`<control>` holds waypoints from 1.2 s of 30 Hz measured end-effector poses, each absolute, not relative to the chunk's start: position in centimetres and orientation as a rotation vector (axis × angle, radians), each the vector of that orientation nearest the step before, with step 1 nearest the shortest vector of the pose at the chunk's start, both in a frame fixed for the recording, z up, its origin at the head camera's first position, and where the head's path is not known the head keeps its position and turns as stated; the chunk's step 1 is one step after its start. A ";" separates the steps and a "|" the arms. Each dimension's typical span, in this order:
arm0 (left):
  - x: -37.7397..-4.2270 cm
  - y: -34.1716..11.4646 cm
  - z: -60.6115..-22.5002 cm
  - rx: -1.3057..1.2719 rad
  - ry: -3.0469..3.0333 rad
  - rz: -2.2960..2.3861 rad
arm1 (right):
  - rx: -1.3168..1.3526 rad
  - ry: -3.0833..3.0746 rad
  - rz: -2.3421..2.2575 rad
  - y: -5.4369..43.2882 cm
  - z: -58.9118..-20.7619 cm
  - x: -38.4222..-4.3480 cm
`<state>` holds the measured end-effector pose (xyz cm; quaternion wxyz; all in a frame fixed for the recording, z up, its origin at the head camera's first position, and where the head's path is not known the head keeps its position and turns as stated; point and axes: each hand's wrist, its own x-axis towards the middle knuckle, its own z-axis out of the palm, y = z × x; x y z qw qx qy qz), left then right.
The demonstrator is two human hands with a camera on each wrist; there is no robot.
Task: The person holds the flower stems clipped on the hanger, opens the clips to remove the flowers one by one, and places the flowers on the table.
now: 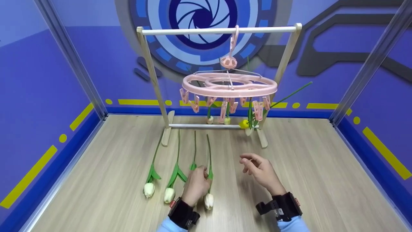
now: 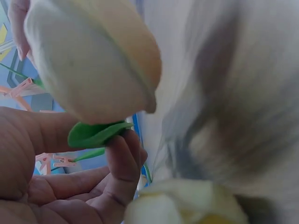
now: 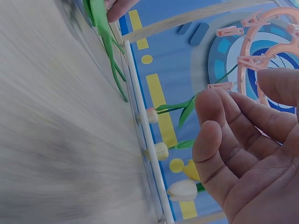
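Note:
My left hand [image 1: 197, 184] is low over the table, pinching an artificial white tulip [image 2: 93, 60] by the green just below its bloom. In the head view that hand covers most of this tulip; its thin stem shows beyond the fingers. To the hand's right lies another white tulip [image 1: 209, 201], and to its left lie two more, a nearer one [image 1: 169, 195] and an outer one [image 1: 149, 190]. My right hand [image 1: 261, 172] hovers over the table with loosely bent fingers and nothing in them.
A wooden rack [image 1: 154, 80] with a metal top bar [image 1: 190, 31] stands at the back. From it hangs a pink clip hanger [image 1: 230, 93] with several clothespins [image 1: 223, 111]. White tulips and a yellow tulip [image 1: 244, 124] hang there head down. Blue printed walls [image 1: 38, 80] enclose the table.

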<state>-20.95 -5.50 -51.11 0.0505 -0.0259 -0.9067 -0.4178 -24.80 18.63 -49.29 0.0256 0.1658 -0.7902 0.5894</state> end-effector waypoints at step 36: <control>-21.0 -5.2 -51.1 -0.083 -2.696 -1.168 | 0.546 -2.408 1.828 18.7 -49.3 -24.9</control>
